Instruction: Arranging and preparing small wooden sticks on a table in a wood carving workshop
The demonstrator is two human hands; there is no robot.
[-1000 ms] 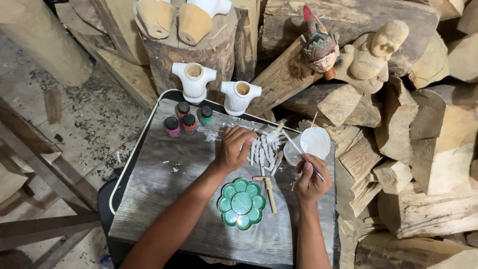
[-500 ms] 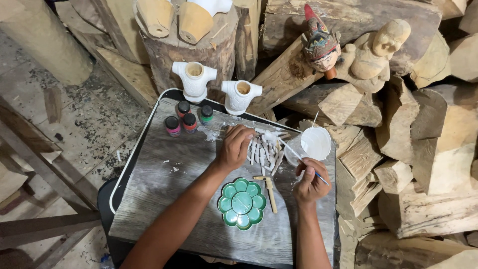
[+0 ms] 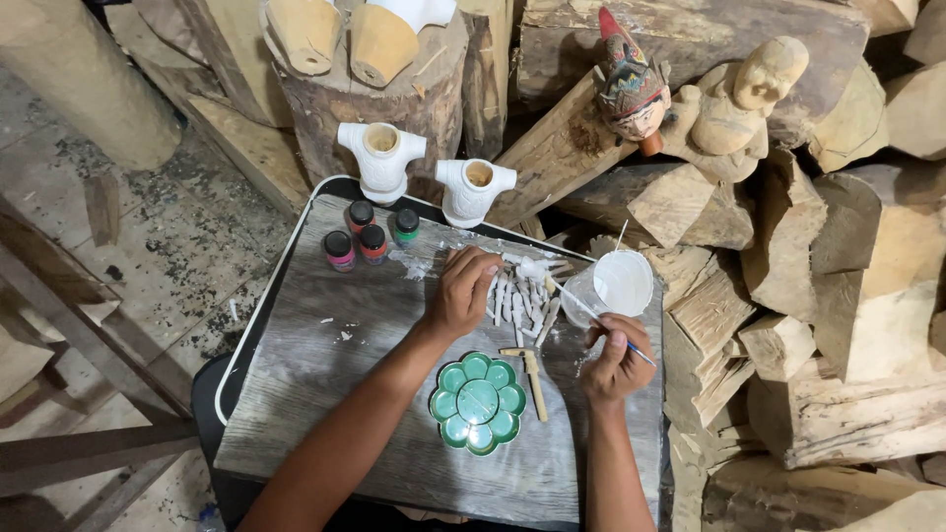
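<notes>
My left hand point(image 3: 461, 293) rests on a row of several small white-painted wooden pieces point(image 3: 520, 296) laid on a grey board point(image 3: 325, 365), fingers curled over their left end. My right hand point(image 3: 615, 361) grips a thin paintbrush point(image 3: 576, 303), whose tip reaches up-left to the white pieces. A white paint pot with its lid point(image 3: 619, 284) stands just above the right hand. A green flower-shaped palette point(image 3: 479, 402) lies between my forearms, with a small wooden tool point(image 3: 533, 374) beside it.
Several small paint bottles point(image 3: 367, 239) stand at the board's far left. Two white-painted torso carvings point(image 3: 381, 160) point(image 3: 473, 189) sit behind them. A painted puppet head point(image 3: 629, 89), an unpainted figure point(image 3: 739, 99) and stacked wood blocks point(image 3: 838, 296) fill the right side.
The brush tip has shifted a little over the white pieces; my right hand moved slightly. My left hand stays on the pieces.
</notes>
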